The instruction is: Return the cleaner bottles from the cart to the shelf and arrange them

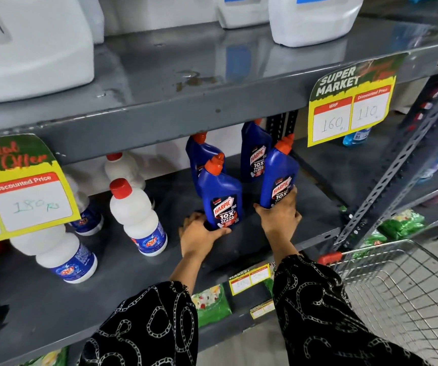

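Note:
Several blue Harpic cleaner bottles with orange caps stand on the grey middle shelf (318,212). My left hand (199,233) grips the base of the front-left blue bottle (221,194). My right hand (278,215) holds the bottom of the front-right blue bottle (278,173), which leans slightly left. Two more blue bottles stand behind them, one at back left (199,154) and one at back right (254,151). The wire cart (402,294) sits at the lower right, and its visible part holds no bottles.
White bottles with red caps (136,215) stand on the same shelf to the left. Large white jugs (312,19) sit on the shelf above. Yellow price tags (349,107) hang from the shelf edges. Green packets (212,305) lie on the shelf below.

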A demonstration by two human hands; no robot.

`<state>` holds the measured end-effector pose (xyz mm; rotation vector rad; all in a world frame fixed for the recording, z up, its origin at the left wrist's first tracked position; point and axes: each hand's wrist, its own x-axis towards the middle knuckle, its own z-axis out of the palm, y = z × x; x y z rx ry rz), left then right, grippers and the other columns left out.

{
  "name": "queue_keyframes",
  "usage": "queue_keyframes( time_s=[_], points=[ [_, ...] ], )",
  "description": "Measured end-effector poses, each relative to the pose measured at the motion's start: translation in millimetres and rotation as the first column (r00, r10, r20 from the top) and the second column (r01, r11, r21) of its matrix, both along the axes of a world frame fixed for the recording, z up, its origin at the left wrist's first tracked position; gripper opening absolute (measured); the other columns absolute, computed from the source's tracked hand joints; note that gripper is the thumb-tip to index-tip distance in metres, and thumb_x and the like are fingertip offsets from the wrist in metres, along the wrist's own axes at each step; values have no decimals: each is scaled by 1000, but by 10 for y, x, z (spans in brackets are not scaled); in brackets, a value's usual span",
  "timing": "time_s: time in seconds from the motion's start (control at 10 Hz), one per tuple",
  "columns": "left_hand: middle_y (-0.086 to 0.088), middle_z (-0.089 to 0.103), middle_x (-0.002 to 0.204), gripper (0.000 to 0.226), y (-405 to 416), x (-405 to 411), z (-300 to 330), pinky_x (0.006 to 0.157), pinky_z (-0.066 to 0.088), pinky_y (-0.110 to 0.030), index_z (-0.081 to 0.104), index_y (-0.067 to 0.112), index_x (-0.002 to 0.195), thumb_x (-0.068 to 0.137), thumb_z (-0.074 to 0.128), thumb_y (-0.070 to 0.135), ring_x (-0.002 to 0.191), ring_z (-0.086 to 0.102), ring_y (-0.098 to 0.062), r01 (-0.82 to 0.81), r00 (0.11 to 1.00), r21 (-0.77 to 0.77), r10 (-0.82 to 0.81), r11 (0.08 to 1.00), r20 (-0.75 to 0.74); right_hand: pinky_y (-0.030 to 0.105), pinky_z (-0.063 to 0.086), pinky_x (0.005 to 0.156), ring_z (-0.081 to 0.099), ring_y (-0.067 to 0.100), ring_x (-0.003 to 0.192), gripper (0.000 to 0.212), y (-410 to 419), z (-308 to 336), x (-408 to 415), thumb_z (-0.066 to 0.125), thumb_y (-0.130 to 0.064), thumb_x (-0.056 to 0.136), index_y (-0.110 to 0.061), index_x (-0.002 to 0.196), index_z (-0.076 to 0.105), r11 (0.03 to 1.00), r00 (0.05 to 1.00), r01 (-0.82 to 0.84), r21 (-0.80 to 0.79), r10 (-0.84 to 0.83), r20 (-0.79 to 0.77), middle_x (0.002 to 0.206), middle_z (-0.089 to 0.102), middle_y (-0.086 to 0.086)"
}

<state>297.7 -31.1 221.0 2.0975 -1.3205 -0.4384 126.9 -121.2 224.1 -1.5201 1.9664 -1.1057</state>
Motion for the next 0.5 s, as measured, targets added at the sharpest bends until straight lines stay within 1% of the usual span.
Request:
queue_keyframes(
  time_s=[0.1,0.2,0.3,0.4,0.5],
  points=[
    [2,62,115,61,-1,-16,10,96,35,-41,65,26,101,56,69,67,115,48,-24,6,1000,6,-7,1000,21,55,32,107,50,31,127,113,15,8,5,82,-41,59,-16,145,12,1000,1000,5,5,-5,-14,144,45,11],
    [1,62,117,65,1,-22,39,95,36,-41,62,26,106,56,68,67,115,48,-25,10,999,34,-11,999,31,54,31,108,45,31,131,117,42,29,27,82,-40,61,-14,147,7,1000,999,6,24,-6,-33,147,41,12],
    [0,62,119,79,34,-23,57,94,36,-39,52,24,118,52,74,62,115,50,-25,24,1000,19,-23,1000,-18,53,28,111,37,32,136,121,100,8,66,82,-36,63,-9,148,1,998,999,30,53,-28,-31,149,35,15],
    [5,60,107,84,77,26,127,89,34,-31,46,24,121,50,81,51,106,51,-18,17,990,4,-16,1000,-143,50,27,113,32,32,140,121,234,95,91,83,-34,64,-7,148,0,994,1000,20,104,-21,3,152,29,16],
    [4,57,96,80,218,15,98,89,48,-39,47,18,123,54,86,36,98,56,-19,-16,944,-49,-2,999,-330,51,28,112,32,36,139,112,466,95,79,79,-30,69,-9,148,2,994,999,15,110,-20,44,154,24,18]
  ],
)
